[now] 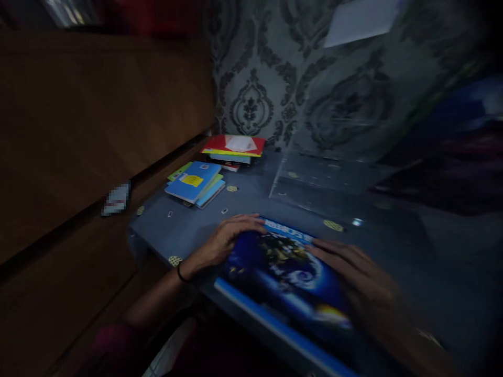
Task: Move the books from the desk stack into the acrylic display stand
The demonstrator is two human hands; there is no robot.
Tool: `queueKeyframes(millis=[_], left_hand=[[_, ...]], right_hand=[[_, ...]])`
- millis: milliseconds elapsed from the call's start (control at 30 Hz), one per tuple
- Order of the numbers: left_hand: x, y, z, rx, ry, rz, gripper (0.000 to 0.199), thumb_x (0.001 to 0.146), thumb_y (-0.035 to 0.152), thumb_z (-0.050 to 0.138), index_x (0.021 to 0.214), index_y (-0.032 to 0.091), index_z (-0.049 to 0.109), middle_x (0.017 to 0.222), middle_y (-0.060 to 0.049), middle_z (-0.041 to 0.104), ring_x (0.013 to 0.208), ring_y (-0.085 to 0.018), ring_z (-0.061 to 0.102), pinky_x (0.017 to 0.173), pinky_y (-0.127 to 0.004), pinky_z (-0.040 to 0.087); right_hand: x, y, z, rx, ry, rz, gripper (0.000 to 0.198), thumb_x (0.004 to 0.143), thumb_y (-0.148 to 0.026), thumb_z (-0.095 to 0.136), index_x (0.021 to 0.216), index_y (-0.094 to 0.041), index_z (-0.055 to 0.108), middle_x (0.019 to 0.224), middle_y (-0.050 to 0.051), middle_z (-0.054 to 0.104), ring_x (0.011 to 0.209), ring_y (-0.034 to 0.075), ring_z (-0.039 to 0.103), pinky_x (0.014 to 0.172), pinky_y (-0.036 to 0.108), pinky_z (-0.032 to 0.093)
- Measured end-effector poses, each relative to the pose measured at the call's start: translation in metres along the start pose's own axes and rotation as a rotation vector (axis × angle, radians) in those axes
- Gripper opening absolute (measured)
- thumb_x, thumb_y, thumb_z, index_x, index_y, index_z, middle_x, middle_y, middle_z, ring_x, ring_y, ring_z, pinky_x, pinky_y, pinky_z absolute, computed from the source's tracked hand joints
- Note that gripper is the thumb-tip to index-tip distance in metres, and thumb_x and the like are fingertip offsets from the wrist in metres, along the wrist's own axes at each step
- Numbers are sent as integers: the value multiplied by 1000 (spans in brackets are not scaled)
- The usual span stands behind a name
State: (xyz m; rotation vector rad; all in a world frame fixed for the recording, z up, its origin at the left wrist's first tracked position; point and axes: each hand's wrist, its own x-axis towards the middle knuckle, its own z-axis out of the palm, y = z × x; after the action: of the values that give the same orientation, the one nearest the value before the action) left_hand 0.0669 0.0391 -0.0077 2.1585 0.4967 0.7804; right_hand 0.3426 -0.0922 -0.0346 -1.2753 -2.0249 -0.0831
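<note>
A large book (291,285) with a dark blue cover, a picture of the Earth and a lighter blue border lies tilted at the table's near side, smeared by motion. White lettering runs along its top border, too blurred to read. My left hand (231,235), a dark band at its wrist, holds the book's left side, fingers reaching over the upper left corner. At the right edge my right hand (357,272) holds the book too, its fingers close together on the cover. Both thumbs are hidden.
Beyond my left hand lies a stack of blue and green notebooks (194,180). Behind it is a pile with a red folder (255,144) on top. A clear plastic sheet or stand (281,175) rests on the grey patterned table cover (157,228). Wooden panelling (98,125) borders the left.
</note>
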Motion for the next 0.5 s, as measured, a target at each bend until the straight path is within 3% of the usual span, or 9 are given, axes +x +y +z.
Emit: queueKeyframes(millis=[100, 200, 333, 500], left_hand=[[-14, -17, 5, 230, -160, 47, 33, 101, 19, 49, 129, 25, 66, 148, -7, 58, 148, -25, 42, 122, -54, 33], [-25, -26, 9, 394, -289, 31, 44, 101, 9, 43, 138, 26, 59, 155, -6, 51, 151, -22, 36, 122, -55, 34], [-27, -27, 7, 468, -320, 62, 48, 99, 4, 42, 140, 24, 57, 157, -7, 48, 152, -22, 34, 122, -54, 36], [-28, -30, 6, 513, -348, 93, 54, 97, 2, 43, 144, 25, 53, 158, -7, 46, 152, -22, 35, 123, -55, 34]], right_hand=[[-4, -1, 9, -54, -1, -123, 38, 99, -4, 49, 128, -21, 67, 123, 13, 70, 118, 25, 65, 96, 42, 60], [-16, 5, 18, -13, -174, -97, 41, 99, -6, 46, 132, -23, 64, 125, 10, 69, 122, 25, 63, 96, 45, 61], [-24, 10, 18, -15, -354, -39, 49, 95, -3, 46, 136, -25, 61, 136, 8, 64, 131, 25, 57, 106, 51, 54], [-13, -5, 33, 19, -352, -2, 49, 100, -12, 50, 147, -28, 50, 143, 7, 61, 136, 24, 54, 114, 52, 48]])
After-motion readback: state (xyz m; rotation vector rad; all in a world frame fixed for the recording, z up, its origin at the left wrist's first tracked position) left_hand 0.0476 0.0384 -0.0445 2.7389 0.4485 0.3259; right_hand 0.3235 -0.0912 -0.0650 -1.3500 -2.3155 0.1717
